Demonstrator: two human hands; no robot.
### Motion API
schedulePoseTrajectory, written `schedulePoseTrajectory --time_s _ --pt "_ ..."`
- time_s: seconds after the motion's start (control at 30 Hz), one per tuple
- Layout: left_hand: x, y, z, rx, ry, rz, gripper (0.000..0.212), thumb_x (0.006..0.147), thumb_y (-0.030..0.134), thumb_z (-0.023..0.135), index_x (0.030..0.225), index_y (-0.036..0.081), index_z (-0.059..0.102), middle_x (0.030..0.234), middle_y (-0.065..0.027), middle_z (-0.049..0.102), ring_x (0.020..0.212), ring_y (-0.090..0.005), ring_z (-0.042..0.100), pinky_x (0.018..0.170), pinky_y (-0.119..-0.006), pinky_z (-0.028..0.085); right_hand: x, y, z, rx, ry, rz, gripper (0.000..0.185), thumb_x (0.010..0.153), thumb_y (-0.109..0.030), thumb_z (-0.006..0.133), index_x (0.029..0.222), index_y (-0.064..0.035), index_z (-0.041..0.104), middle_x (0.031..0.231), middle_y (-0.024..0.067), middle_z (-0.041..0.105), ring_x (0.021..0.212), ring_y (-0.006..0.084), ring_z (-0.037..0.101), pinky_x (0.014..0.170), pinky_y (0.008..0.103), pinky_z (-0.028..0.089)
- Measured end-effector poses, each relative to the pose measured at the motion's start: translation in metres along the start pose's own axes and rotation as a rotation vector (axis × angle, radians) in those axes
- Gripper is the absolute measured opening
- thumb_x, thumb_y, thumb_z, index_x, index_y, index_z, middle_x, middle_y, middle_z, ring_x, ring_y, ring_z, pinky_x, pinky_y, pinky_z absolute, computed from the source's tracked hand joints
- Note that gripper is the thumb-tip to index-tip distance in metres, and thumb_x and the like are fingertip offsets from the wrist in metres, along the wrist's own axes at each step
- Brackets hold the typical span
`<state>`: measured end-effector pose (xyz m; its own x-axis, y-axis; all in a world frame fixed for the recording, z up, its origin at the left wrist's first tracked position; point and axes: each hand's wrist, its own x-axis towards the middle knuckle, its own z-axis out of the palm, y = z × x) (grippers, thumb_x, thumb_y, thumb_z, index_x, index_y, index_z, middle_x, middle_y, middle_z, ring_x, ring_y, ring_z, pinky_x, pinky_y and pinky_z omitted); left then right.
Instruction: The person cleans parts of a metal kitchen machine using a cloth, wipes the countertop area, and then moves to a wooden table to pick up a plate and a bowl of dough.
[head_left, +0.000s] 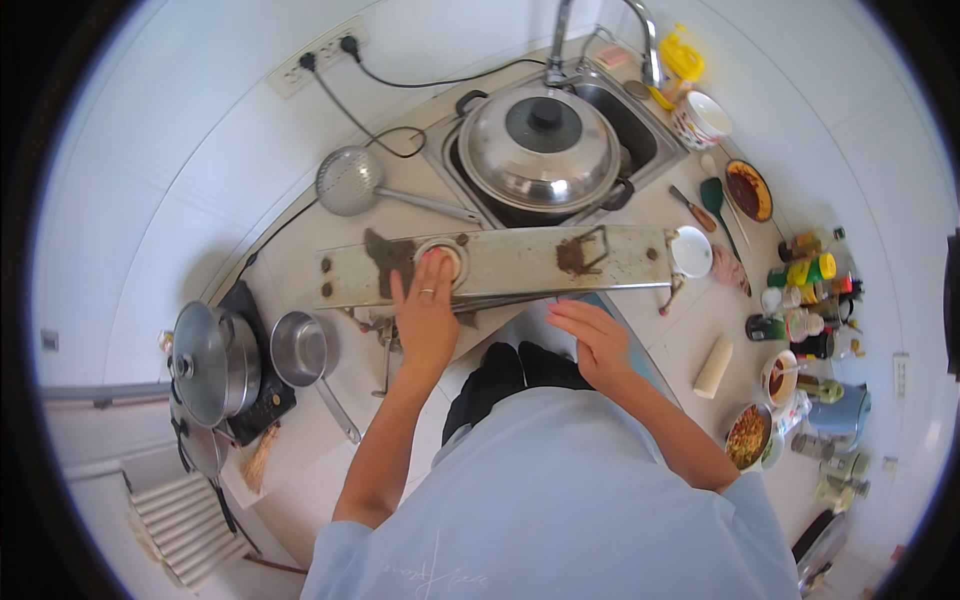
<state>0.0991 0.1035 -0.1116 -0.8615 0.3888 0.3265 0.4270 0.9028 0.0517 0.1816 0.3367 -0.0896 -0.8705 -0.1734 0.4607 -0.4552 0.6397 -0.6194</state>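
Observation:
A long worn metal press bench (510, 259) with brown rusty patches spans the worktop in front of me. My left hand (431, 300) lies with its fingers over a round opening (442, 262) in the bench top. Pale, dough-like material shows inside that ring, partly hidden by the fingers. My right hand (596, 337) hovers by the near edge of the bench, fingers stretched out, holding nothing. Below the bench, near my left wrist, a metal crank or clamp (386, 352) hangs down. A pale dough roll (713, 367) rests on the worktop to the right.
Behind the bench, a lidded pot (540, 157) sits over the sink (652, 135). A perforated ladle (349, 180) and a saucepan (300, 349) lie left, near a lidded pot on a cooker (259, 405). Seasoning bottles (799, 274), a white bowl (691, 252) and a chopped-food bowl (748, 436) stand right.

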Motion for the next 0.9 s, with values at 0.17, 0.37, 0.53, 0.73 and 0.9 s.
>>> schedulePoseTrajectory --time_s 0.17,0.37,0.53,0.73,0.9 --pt "0.000 0.008 -0.002 -0.029 -0.014 0.055 0.063 0.065 -0.006 0.046 0.126 0.011 0.045 0.133 -0.0053 0.043 0.125 -0.0188 0.037 0.103 -0.055 0.014 -0.076 0.025 -0.037 -0.029 0.051 0.226 0.041 0.064 0.013 0.044 0.095 -0.0065 0.063 0.100 0.0094 0.061 0.093 0.0273 0.058 0.079 0.0350 0.048" --pt "-0.003 0.007 0.002 -0.022 -0.039 0.024 0.061 0.070 -0.008 0.042 0.128 0.012 0.044 0.132 -0.0029 0.045 0.126 -0.0184 0.036 0.106 -0.050 0.011 -0.184 0.083 -0.071 -0.265 0.452 0.868 0.036 0.067 0.010 0.044 0.093 -0.0063 0.063 0.098 0.0100 0.063 0.091 0.0285 0.059 0.079 0.0340 0.047" --pt "-0.002 0.008 0.003 0.013 -0.013 0.018 0.059 0.070 -0.007 0.041 0.126 0.010 0.045 0.132 -0.0012 0.045 0.126 -0.0166 0.037 0.106 -0.048 0.012 -0.253 0.130 -0.081 -0.670 0.538 1.214 0.057 0.071 -0.016 0.064 0.123 -0.0063 0.042 0.117 0.0175 0.049 0.106 0.0362 0.047 0.086 0.0437 0.041" --pt "-0.005 0.005 0.010 0.002 0.021 0.006 0.059 0.070 -0.007 0.040 0.126 0.010 0.045 0.132 -0.0003 0.045 0.126 -0.0167 0.037 0.106 -0.048 0.011 -0.258 0.156 -0.081 -0.574 0.370 1.546 0.079 0.062 -0.038 0.073 0.124 -0.0036 0.038 0.117 0.0194 0.047 0.107 0.0352 0.045 0.085 0.0443 0.041" --pt "-0.003 0.018 0.009 -0.304 0.160 -0.110 0.053 0.072 -0.005 0.038 0.124 0.006 0.046 0.125 -0.0073 0.050 0.115 -0.0223 0.046 0.106 -0.046 0.014 -0.264 0.146 -0.118 0.450 0.693 1.527 0.068 0.070 -0.036 0.069 0.122 -0.0013 0.042 0.116 0.0165 0.050 0.104 0.0286 0.050 0.085 0.0396 0.043"
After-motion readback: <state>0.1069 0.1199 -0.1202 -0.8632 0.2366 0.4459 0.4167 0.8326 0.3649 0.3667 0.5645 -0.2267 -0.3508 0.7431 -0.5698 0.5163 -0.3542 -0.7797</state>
